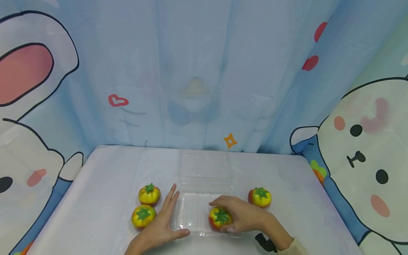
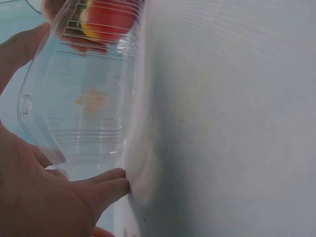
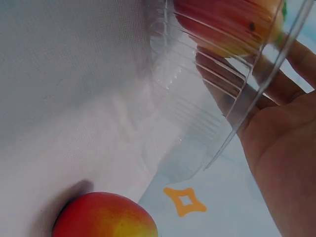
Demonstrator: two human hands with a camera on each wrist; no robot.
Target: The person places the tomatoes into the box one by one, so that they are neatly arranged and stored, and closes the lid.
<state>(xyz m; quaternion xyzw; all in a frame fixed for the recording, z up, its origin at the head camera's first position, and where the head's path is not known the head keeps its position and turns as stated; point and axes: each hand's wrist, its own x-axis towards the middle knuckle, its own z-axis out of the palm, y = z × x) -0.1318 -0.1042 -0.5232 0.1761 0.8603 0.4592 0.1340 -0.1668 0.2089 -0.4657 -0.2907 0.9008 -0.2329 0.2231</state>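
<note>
A clear plastic clamshell box (image 1: pixel 194 212) lies on the table with its lid (image 1: pixel 204 166) folded back away from me. My right hand (image 1: pixel 247 214) curls from the right around a red-yellow persimmon (image 1: pixel 220 216) in the front right part of the box. Through the clear wall, the right wrist view shows the persimmon (image 3: pixel 227 24) inside, beside the fingers. At the box's left side, my left hand (image 1: pixel 160 223) is spread, thumb at the front edge and fingers straight along the side. In the left wrist view, the left hand (image 2: pixel 54 192) frames the box corner.
Two similar persimmons (image 1: pixel 149 194) (image 1: pixel 143 216) stand one behind the other left of my left hand. Another persimmon (image 1: pixel 259 197) sits right of the box, behind my right forearm. A white cloth covers the table (image 1: pixel 111 177); a printed blue curtain (image 1: pixel 197 71) hangs behind it.
</note>
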